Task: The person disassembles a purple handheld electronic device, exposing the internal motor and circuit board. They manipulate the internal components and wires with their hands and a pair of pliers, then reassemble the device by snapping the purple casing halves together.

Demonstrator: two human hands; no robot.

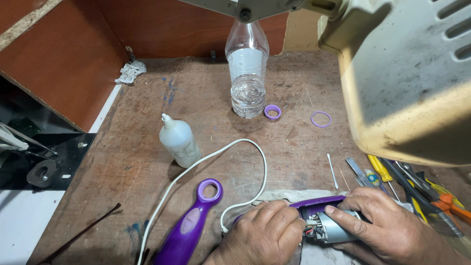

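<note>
Left hand point(262, 234) clamps the opened purple appliance body point(319, 202); right hand point(392, 226) pinches its grey motor point(333, 229). Body lies on a cloth point(289, 195), just right of the detached purple handle point(191, 225), well below the water bottle point(248, 73).

1. One view only, a head-worn camera; no second view, so nothing is shared between views.
2. It looks steeply down and forward onto a brown desk point(147, 162), from the person's own side.
3. Close range: both hands, left point(262, 233) and right point(387, 228), sit at the bottom edge, cropped by the frame.
4. The far end of the view reaches the reddish back wall point(162, 24) behind a clear bottle point(247, 68).
5. The left side catches the desk's edge and a dark lower surface point(44, 162).
6. The upper right is blocked by a big beige housing point(412, 78), very near the lens, probably a lamp head, blurred.
</note>
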